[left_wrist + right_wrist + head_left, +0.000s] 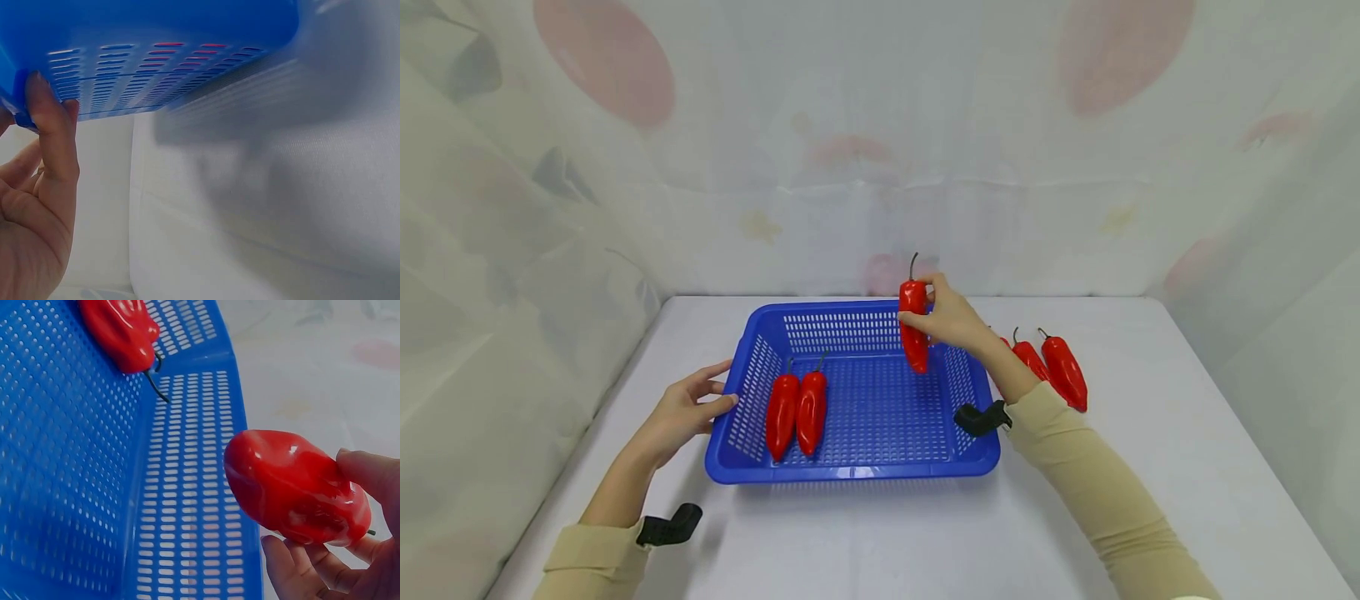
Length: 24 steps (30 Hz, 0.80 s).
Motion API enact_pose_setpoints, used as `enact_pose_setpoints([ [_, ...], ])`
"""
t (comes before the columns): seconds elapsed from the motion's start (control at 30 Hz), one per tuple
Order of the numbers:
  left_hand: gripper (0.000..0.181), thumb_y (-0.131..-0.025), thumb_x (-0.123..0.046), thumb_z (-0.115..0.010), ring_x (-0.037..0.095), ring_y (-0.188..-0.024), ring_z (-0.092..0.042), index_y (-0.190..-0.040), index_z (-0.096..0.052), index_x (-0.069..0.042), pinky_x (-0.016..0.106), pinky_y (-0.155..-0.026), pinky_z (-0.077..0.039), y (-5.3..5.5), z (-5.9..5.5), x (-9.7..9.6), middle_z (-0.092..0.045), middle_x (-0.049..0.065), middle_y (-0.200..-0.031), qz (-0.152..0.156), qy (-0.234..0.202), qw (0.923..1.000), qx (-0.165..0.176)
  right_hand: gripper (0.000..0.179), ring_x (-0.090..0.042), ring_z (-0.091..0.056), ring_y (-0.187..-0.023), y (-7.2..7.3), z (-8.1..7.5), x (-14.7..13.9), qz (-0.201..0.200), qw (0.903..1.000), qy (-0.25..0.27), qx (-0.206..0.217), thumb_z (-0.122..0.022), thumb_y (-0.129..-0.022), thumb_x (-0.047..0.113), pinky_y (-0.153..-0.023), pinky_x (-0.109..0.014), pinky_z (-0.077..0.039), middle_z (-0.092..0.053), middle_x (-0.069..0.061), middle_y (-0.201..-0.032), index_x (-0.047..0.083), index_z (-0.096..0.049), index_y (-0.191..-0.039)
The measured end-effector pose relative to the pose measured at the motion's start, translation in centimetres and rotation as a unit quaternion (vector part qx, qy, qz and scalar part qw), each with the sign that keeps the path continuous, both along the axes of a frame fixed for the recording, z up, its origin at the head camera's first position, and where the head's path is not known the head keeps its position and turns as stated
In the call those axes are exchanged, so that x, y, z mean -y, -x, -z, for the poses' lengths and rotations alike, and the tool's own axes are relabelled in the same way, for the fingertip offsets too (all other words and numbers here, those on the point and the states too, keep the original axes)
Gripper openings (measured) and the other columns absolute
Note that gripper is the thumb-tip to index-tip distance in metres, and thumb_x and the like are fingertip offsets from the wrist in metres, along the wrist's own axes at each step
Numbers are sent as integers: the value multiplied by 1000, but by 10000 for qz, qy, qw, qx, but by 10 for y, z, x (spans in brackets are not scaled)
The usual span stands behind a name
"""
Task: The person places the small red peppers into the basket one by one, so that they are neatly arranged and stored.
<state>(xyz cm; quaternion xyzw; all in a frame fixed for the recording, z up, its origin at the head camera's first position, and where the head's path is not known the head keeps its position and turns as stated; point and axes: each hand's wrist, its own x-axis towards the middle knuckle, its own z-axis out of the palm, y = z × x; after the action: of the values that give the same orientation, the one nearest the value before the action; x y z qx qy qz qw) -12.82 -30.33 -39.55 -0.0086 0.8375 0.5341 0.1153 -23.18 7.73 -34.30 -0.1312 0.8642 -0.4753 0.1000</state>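
Observation:
A blue slotted plastic basket (850,472) is in the middle of the head view. Two red peppers (781,417) lie side by side in its left part, stems toward the back. My left hand (688,407) grips the basket's left rim, thumb and fingers on either side of it, as the left wrist view also shows. In my right hand (951,315) a red pepper (290,484) is pinched between thumb and fingers near its stem end. It hangs stem up over the basket's back right part, tip pointing down.
Several more red peppers (1065,372) lie on the white table (1157,467) right of the basket, partly behind my right forearm. A patterned pale sheet (865,125) hangs behind the table and along both sides. Black wrist mounts (672,527) sit at both cuffs.

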Motion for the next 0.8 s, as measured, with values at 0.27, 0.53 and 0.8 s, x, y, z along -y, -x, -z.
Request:
enact_pose_setpoints([
  [0.27,68,-80,-30,-61,26,-80,-61,-137,-26,-18,40,-66,-52,0,0,1,-46,20,-108,9,-7,10000,-14,66,-28,-56,-91,-2,5,17,-158,9992,71,369,-64,-78,30,-61,-37,-53,-47,-14,-115,12,-25,-127],
  [0.53,68,-80,-30,-61,26,-80,-62,-137,-26,-18,39,-65,-52,0,0,0,-47,21,-108,17,-29,10000,-14,67,-28,-56,-93,-6,10,30,-337,9985,21,432,-64,-78,29,-59,-33,-53,-46,-14,-117,12,-23,-129],
  [0.8,69,-80,-31,-61,26,-81,-61,-137,-26,-19,39,-66,-52,0,0,0,-47,20,-108,-5,40,10000,11,69,-26,-57,-91,-8,16,41,-442,9983,-200,319,-65,-77,31,-55,-29,-53,-48,-14,-114,13,-23,-129],
])
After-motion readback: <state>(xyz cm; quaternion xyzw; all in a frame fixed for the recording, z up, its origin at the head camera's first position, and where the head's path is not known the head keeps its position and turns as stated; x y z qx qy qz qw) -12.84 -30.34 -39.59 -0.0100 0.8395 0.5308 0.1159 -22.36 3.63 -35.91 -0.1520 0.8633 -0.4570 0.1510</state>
